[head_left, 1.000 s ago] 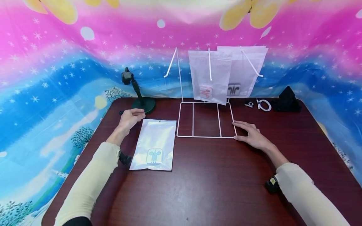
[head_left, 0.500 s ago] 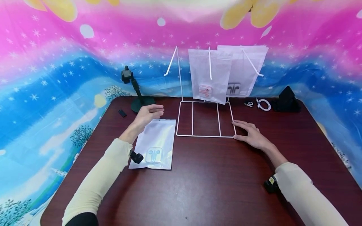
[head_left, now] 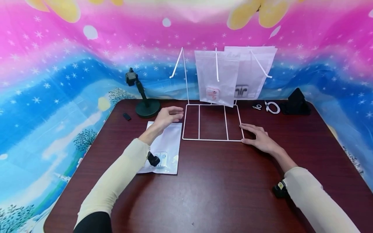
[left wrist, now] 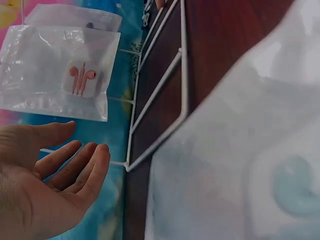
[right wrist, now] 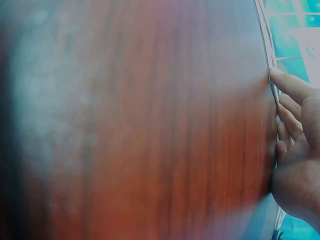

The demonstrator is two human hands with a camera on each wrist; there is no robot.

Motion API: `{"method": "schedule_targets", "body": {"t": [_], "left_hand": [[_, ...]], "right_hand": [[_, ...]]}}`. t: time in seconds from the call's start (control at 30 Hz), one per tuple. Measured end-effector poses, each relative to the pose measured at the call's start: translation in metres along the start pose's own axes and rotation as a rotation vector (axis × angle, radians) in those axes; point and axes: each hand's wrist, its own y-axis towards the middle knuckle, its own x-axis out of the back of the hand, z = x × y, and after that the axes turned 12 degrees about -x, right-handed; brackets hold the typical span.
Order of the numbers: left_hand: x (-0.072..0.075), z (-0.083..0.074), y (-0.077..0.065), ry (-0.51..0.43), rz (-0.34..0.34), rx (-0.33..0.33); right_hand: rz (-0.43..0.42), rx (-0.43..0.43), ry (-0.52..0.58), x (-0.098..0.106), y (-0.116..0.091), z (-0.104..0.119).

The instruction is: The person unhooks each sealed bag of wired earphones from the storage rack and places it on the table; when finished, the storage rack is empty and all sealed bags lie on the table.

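A white wire display rack (head_left: 212, 140) stands on the table, its left hook (head_left: 176, 64) bare. From the middle hook hangs a clear-and-white zip bag (head_left: 207, 71) with a red earphone case in it. Behind it to the right, another bag (head_left: 254, 82) holding dark earphones hangs on the right hook. My left hand (head_left: 165, 119), holding nothing, hovers over the top end of a flat bag (head_left: 172, 140) with pale blue earphones, left of the rack. In the left wrist view its fingers are loosely bent. With fingertips and thumb, my right hand (head_left: 260, 139) touches the rack base's right side.
Behind the left hand is a black stand (head_left: 147, 108) with a round base, and a small black object (head_left: 126, 116) lies beside it. At the back right are a coiled white cable (head_left: 273, 108), a small clip-like item (head_left: 257, 106) and a black holder (head_left: 295, 103).
My left hand has moved right from beside the black stand's base, across the flat bag's top, towards the rack. The right hand has stayed at the rack's base.
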Motion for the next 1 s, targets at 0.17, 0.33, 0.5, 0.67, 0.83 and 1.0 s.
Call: {"method": "schedule_targets", "body": {"t": [0.17, 0.33, 0.5, 0.67, 0.83, 1.0], "left_hand": [[-0.013, -0.019, 0.019, -0.018, -0.015, -0.058], [-0.019, -0.041, 0.034, -0.091, -0.051, -0.09], [-0.017, -0.061, 0.047, -0.145, -0.093, -0.14], [-0.015, -0.08, 0.061, -0.152, -0.138, -0.177], [-0.016, -0.097, 0.075, -0.191, -0.185, -0.217], [-0.015, -0.11, 0.085, -0.32, -0.273, -0.217]], "right_hand": [[-0.006, 0.003, -0.004, 0.0, -0.001, -0.001], [-0.002, -0.001, 0.006, -0.001, 0.0, -0.003], [0.003, -0.003, 0.006, -0.001, 0.001, -0.002], [0.01, -0.011, 0.01, 0.002, 0.0, -0.002], [0.011, -0.012, 0.009, 0.002, 0.0, -0.002], [0.013, -0.007, 0.011, 0.001, -0.001, 0.0]]}}
